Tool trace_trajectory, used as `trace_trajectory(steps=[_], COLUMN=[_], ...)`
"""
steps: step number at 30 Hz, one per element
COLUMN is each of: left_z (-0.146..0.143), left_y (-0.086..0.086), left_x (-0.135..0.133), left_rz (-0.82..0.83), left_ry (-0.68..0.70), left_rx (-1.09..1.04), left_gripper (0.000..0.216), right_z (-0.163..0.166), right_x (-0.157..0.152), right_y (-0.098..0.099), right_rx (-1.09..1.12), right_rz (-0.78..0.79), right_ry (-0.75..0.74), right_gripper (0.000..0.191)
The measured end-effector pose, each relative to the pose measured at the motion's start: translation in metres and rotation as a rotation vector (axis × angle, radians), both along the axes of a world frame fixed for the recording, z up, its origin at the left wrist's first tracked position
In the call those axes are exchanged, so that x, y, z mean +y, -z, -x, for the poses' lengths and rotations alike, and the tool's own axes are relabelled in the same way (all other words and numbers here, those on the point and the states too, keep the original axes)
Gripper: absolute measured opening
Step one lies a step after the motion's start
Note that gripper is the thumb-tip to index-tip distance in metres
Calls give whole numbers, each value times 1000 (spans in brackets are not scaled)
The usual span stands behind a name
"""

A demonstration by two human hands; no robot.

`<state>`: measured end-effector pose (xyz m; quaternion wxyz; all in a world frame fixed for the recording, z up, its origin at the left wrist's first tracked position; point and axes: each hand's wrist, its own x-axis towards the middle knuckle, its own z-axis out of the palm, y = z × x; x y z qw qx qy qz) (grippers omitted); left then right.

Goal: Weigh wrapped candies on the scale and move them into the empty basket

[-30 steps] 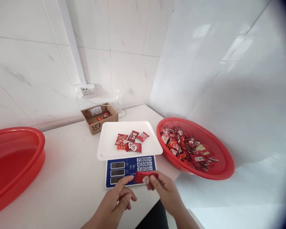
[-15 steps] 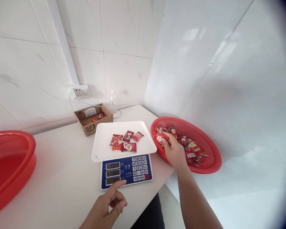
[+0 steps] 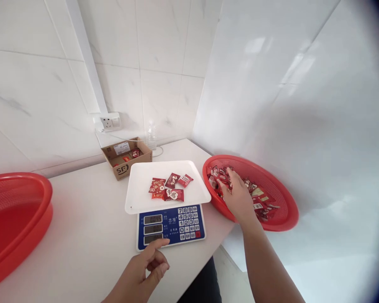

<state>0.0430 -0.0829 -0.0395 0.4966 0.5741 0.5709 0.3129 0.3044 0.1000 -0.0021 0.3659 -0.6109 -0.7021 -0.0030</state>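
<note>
My right hand (image 3: 238, 197) reaches into the red basket (image 3: 282, 193) on the right, its thumb and fingers spread over small red wrapped packets (image 3: 219, 173). No packet is visibly gripped there. Near the front edge of the digital scale (image 3: 172, 225), my left hand (image 3: 147, 267) hovers with its index finger stretched out and the others loosely curled, holding nothing. On the scale's white tray (image 3: 139, 172) lie several red packets: a patterned square one (image 3: 157, 185), a dark red one (image 3: 172, 180), a small one (image 3: 185, 180), a wider one (image 3: 174, 195) and an orange-red one partly covered.
A cardboard box (image 3: 124, 169) with a few red packets stands behind the tray. Beside it are a clear plastic bottle (image 3: 151, 134) and a white cable near the wall socket (image 3: 110, 122). Another red basket (image 3: 46, 189) sits at the left on the white table (image 3: 82, 227).
My right hand has let go of a red packet in the right basket and its fingers have spread. The left hand stays by the scale. The view has shifted slightly.
</note>
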Motion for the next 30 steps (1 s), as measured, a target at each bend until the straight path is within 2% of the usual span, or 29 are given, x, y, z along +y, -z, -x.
trace_trajectory(steps=[3, 5, 8, 10, 14, 17, 22, 30], left_z=[4, 10, 25, 35, 48, 51, 51, 65], left_y=[-8, -16, -31, -40, -48, -47, -50, -56], left_x=[5, 16, 46, 71, 111, 129, 144, 154], left_rz=[-67, -246, -616, -707, -681, -651, -607, -552], left_ry=[-8, -34, -42, -9, 46, 99, 128, 31], left_rx=[124, 256, 521, 701, 777, 810, 863, 972], left_gripper=[31, 29, 29, 32, 32, 36, 34, 17], right_z=[24, 45, 74, 88, 99, 98, 90, 83], right_x=[-1, -3, -5, -7, -8, -6, 0, 3], right_y=[1, 1, 0, -1, -3, -3, 2, 0], right_rx=[-49, -135, -267, -316, -345, -353, -354, -358], right_rz=[-20, 63, 189, 213, 216, 237, 256, 211], right_ry=[-217, -379, -562, -622, -660, -653, -617, -557], right_gripper=[43, 40, 37, 37, 36, 31, 28, 29])
